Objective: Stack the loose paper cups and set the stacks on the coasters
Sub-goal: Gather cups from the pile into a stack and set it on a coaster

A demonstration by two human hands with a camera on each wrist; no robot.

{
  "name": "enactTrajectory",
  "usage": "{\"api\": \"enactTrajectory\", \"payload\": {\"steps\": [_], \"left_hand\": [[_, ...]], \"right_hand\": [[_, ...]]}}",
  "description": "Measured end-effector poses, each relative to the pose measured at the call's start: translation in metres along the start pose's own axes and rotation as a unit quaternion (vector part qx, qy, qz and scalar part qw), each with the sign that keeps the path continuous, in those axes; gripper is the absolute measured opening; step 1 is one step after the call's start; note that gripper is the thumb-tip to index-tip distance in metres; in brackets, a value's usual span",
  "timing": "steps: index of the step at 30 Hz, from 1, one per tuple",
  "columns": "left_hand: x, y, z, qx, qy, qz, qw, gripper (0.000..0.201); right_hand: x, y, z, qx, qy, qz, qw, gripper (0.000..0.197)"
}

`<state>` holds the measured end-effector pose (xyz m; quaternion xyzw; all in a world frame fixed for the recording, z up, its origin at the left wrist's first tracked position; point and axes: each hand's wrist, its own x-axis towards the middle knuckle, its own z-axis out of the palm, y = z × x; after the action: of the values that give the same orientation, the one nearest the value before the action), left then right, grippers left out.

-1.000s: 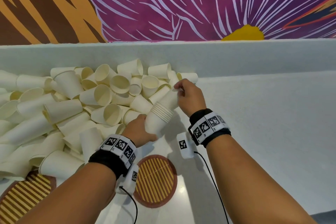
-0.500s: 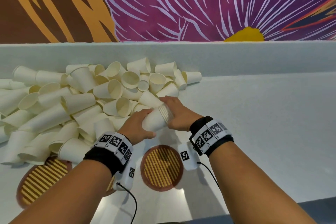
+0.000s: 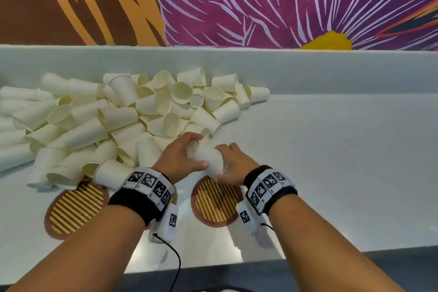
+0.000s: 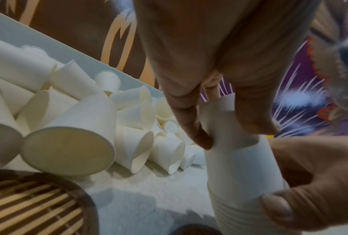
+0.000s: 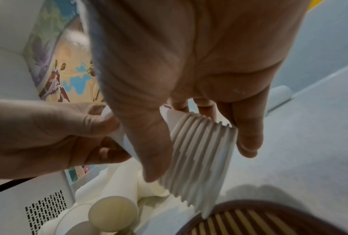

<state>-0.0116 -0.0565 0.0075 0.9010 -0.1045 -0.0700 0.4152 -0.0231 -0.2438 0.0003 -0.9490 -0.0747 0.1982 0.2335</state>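
Since a moment ago we are drawing the stack of cups (image 3: 206,158) back from the pile of loose cups (image 3: 123,121) toward ourselves, and it is now hanging just above the far edge of the right coaster (image 3: 216,201). Our left hand (image 3: 180,156) is curling its fingers (image 4: 191,127) around the narrow base end, our right hand (image 3: 233,168) gripping the ribbed rim end. The stack is lying tilted, its long axis running from far-left down to near-right, rims pointing toward the coaster. The left coaster (image 3: 75,208) is sitting on the table (image 3: 343,173), partly under loose cups.
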Motion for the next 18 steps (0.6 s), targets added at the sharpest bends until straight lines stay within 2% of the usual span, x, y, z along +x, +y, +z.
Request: {"api": "enactTrajectory", "payload": {"steps": [3,8,12,14,18], "left_hand": [[-0.007,-0.001,0.005,-0.040,-0.015,0.012,0.999,0.074],[-0.020,-0.011,0.017,-0.088,-0.055,0.014,0.995,0.065],[-0.033,-0.019,0.027,-0.072,-0.088,-0.003,0.994,0.061],[-0.038,-0.025,0.033,-0.059,-0.116,-0.013,0.991,0.061],[-0.046,-0.033,0.041,0.034,-0.143,-0.012,0.989,0.060]], "right_hand": [[-0.005,-0.004,0.014,0.018,0.000,0.033,0.999,0.079],[-0.003,0.013,0.048,0.077,0.021,0.044,0.996,0.072],[-0.032,-0.004,0.051,0.137,0.058,0.035,0.988,0.054],[-0.043,-0.004,0.054,0.163,0.073,0.035,0.983,0.064],[-0.049,0.000,0.063,0.194,0.072,0.051,0.977,0.080]]}}
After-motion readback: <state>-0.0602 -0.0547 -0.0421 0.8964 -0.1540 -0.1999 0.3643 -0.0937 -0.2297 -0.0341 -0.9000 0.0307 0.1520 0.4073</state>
